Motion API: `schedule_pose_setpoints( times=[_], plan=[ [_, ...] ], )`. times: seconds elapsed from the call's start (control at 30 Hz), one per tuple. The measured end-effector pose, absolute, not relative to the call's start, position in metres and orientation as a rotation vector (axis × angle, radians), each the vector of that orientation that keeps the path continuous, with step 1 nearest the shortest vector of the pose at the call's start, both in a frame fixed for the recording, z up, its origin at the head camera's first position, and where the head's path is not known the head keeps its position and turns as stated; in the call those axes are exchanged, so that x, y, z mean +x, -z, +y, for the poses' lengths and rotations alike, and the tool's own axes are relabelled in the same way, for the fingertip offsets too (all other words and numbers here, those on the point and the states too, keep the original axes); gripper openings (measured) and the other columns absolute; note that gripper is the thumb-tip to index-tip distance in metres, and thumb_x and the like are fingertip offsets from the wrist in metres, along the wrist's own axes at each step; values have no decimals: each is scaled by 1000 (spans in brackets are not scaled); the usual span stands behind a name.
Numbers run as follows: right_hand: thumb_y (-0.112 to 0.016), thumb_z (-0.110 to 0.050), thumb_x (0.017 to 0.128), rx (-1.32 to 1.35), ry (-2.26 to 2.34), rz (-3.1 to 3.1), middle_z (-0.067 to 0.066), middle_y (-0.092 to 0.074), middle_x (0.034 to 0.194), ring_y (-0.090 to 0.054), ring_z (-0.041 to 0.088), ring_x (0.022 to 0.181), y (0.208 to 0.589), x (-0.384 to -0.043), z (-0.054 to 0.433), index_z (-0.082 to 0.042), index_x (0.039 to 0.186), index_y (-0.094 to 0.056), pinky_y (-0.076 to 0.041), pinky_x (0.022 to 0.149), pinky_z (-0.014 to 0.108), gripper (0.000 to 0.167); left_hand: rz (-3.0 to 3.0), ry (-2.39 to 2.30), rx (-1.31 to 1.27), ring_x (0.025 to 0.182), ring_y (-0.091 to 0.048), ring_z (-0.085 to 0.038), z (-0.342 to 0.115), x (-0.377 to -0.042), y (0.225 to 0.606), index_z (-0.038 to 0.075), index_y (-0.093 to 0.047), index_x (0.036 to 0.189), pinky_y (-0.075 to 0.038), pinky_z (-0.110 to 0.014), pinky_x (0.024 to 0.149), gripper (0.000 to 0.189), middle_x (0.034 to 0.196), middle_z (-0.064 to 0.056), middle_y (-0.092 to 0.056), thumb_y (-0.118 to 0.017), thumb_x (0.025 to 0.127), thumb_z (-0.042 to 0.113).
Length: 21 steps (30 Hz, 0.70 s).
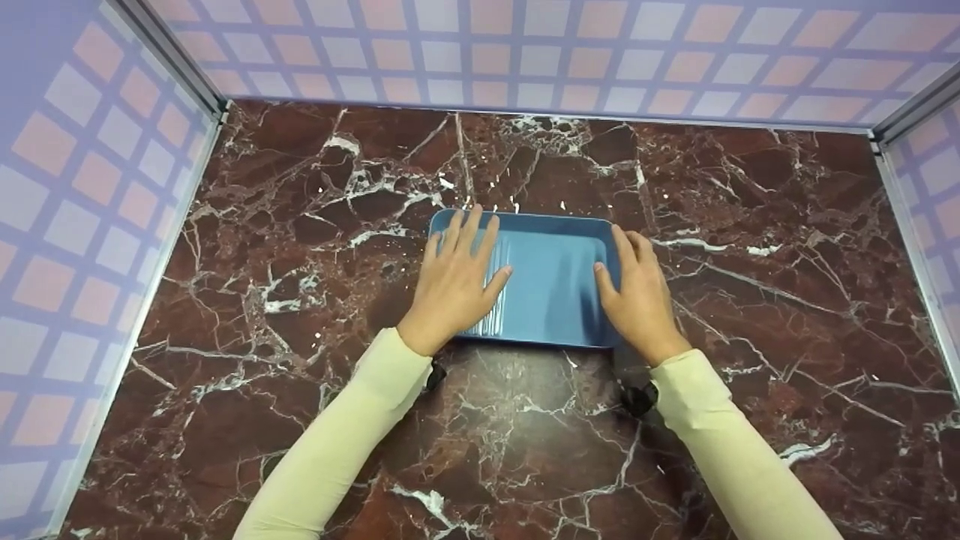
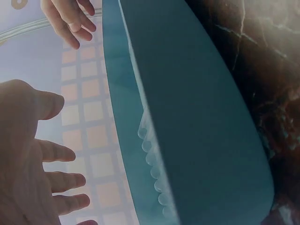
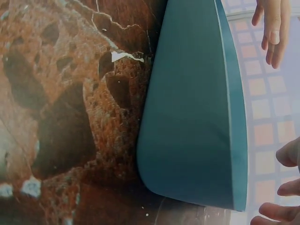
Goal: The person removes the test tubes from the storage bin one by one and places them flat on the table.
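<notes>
A shallow blue rectangular tray lies on the table in the head view, with a ribbed strip down its left part. Over that left part my left hand is spread, fingers straight and pointing away from me. My right hand hovers at the right rim, its fingers extended and thumb apart. From the left wrist, the tray's near side wall stands beside the hand with a gap between them. The right wrist view likewise has the fingers apart from the tray's wall. Neither hand grips anything.
Dark red marbled table surrounds the tray. Small white bits are scattered just behind it. Checked panels close off the back and both sides. A black device sits under the right wrist.
</notes>
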State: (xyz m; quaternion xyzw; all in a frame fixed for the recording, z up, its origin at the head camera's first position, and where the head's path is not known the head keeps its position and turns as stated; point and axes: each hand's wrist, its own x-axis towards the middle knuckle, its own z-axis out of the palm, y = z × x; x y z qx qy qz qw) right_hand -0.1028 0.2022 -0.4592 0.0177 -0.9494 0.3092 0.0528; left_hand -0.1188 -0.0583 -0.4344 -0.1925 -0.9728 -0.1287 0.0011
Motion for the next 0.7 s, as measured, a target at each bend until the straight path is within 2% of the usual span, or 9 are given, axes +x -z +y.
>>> schedule_pose_setpoints(
  times=[0.47, 0.7],
  plan=[
    [-59, -22, 100, -35, -861, -2885, 27, -49, 136, -51, 46, 122, 469, -101, 206, -1, 154, -38, -39, 104, 59, 62, -3063, 432, -610, 155, -24, -38, -53, -118, 440, 10, -29, 160, -26, -59, 120, 69, 169, -16, -22, -47, 105, 47],
    [-59, -23, 100, -51, -857, -2904, 28, -50, 134, -54, 48, 119, 473, -100, 207, -1, 155, -37, -41, 102, 60, 63, -3050, 433, -621, 154, -27, -39, -50, -117, 443, 9, -31, 160, -28, -60, 119, 68, 168, -17, -25, -49, 105, 46]
  ],
)
